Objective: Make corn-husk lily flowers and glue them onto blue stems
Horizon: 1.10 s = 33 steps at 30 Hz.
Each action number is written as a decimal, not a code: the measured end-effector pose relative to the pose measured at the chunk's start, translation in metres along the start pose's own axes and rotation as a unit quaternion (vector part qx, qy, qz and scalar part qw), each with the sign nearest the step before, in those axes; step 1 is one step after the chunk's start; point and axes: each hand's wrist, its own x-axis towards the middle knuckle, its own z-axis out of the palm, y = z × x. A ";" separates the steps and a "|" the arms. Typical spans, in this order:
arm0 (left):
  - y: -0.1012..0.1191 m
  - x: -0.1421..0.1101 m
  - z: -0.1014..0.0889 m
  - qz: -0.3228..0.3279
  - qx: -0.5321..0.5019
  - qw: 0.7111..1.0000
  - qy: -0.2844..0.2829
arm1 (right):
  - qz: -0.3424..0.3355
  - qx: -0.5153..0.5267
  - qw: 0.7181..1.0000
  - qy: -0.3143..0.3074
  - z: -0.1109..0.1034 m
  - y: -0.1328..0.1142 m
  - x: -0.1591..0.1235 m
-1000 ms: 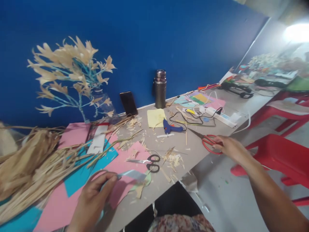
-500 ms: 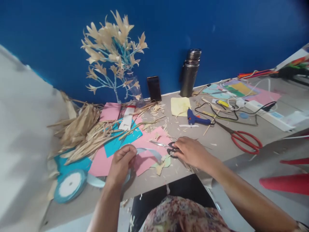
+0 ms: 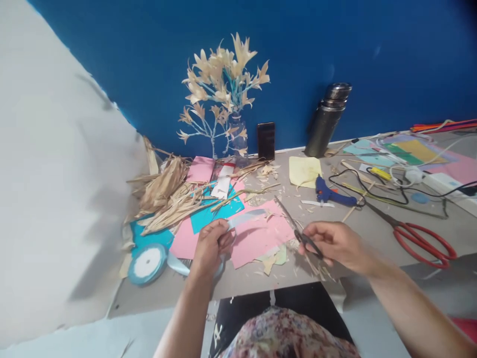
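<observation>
My left hand (image 3: pixel 213 243) is closed on a light blue ribbon (image 3: pixel 248 217), whose loose end sticks out to the right over pink paper (image 3: pixel 253 243). The ribbon trails back under that hand to its spool (image 3: pixel 148 264) at the table's left front. In my right hand (image 3: pixel 331 243) is a pair of small black-handled scissors (image 3: pixel 298 233), raised above the table with the blades pointing up and away. The scissors and the ribbon's end are apart. My fingers partly cover the handles.
Dried husks (image 3: pixel 167 199) are heaped at the left. Behind stand husk flowers (image 3: pixel 219 89) in a clear bottle, a phone (image 3: pixel 266 141) and a steel flask (image 3: pixel 328 119). A blue glue gun (image 3: pixel 333 193), red-handled scissors (image 3: pixel 421 241) and cables lie to the right.
My right hand has lifted the small scissors off the table and turned their blades upward. The ribbon's end now stretches out straighter from my left hand. The camera view has swung left.
</observation>
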 end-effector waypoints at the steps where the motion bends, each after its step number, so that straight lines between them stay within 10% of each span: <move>1: 0.000 0.000 -0.001 0.001 -0.002 1.000 -0.003 | -0.005 0.084 0.996 -0.024 0.004 0.004 -0.004; 8: 0.000 -0.001 -0.004 -0.003 -0.019 1.000 -0.022 | 0.010 0.198 0.966 -0.163 0.056 0.001 -0.006; 19: 0.004 -0.007 0.001 -0.006 0.024 0.998 -0.052 | 0.029 0.079 0.994 -0.065 0.082 -0.019 0.027; 33: 0.003 -0.008 0.003 0.024 0.058 0.998 -0.015 | 0.000 0.180 0.982 -0.061 0.094 0.001 0.029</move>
